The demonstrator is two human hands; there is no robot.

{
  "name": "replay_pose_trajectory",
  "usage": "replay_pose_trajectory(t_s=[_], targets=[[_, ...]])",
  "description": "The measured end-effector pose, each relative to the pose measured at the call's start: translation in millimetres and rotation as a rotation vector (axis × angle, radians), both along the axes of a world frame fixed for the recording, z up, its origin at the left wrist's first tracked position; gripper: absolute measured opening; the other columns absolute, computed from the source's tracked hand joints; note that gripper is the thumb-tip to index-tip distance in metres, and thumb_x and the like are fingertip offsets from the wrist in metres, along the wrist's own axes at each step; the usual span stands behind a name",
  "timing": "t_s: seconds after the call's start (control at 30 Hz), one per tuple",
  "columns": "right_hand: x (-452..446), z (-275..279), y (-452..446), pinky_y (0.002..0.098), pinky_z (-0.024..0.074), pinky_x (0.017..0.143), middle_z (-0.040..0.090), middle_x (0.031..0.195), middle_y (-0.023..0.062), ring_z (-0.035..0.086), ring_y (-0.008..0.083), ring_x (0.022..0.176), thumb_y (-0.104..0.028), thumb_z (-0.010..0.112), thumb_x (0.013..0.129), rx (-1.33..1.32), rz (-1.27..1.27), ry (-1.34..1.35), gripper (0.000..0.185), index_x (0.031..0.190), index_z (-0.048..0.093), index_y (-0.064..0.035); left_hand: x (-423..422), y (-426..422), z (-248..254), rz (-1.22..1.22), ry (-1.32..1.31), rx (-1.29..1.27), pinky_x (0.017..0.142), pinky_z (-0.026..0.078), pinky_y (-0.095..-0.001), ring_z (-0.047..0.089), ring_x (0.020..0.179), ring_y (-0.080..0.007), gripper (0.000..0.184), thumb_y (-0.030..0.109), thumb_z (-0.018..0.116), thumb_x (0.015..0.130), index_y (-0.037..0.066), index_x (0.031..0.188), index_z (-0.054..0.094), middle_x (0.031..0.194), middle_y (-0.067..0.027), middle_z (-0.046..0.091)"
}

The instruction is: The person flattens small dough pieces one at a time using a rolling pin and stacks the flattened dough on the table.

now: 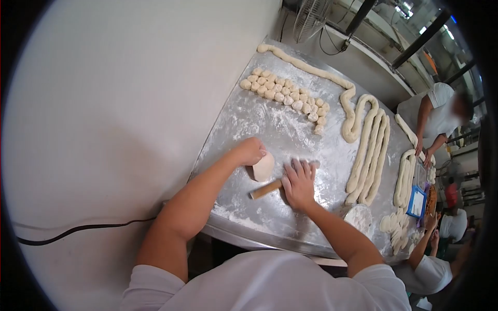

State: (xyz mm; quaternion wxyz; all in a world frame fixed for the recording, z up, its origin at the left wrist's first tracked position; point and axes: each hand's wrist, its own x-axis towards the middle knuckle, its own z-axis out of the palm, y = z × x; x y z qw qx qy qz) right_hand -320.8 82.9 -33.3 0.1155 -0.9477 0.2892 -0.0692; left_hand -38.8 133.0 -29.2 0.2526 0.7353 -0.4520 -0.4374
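Note:
A flat oval piece of dough (264, 167) hangs from or rests under my left hand (251, 151), whose fingers are closed on its upper edge. To the right, my right hand (299, 184) lies over a wooden rolling pin (266, 189), palm down with its fingers spread. The pin's left end sticks out below the dough, and its middle is hidden under the palm. Loose flour covers the metal table (241, 122) around both hands.
Several dough balls (288, 98) sit in rows farther back. Long dough ropes (369, 155) lie folded to the right. Beyond are flat dough pieces (397, 228), a blue container (416, 201) and co-workers (436, 114). A fan (311, 19) stands behind the table.

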Motion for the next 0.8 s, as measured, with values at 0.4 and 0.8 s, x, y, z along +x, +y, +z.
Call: replay_pose_trajectory(t_s=[0.4, 0.8], targets=[[26.3, 16.9, -2.2, 0.0687, 0.0237, 0.128, 0.041, 0.17, 0.0268, 0.039, 0.0531, 0.153, -0.038, 0.054, 0.111, 0.038, 0.024, 0.106, 0.059, 0.159, 0.052, -0.0045, 14.9, 7.2, 25.5, -0.234, -0.381, 0.231, 0.08, 0.061, -0.0445, 0.079, 0.09, -0.0328, 0.034, 0.019, 0.084, 0.089, -0.008, 0.109, 0.081, 0.099, -0.0232, 0.081], [-13.9, 19.7, -1.1, 0.0683, 0.017, 0.13, 0.036, 0.173, 0.0257, 0.031, 0.0522, 0.159, -0.044, 0.057, 0.108, 0.136, 0.047, 0.069, 0.065, 0.162, 0.051, -0.0075, -10.1, 3.2, 2.7, -0.305, -0.206, 0.185, 0.084, 0.06, -0.0469, 0.078, 0.089, -0.0386, 0.033, 0.028, 0.087, 0.087, -0.002, 0.101, 0.083, 0.099, -0.0251, 0.079]])
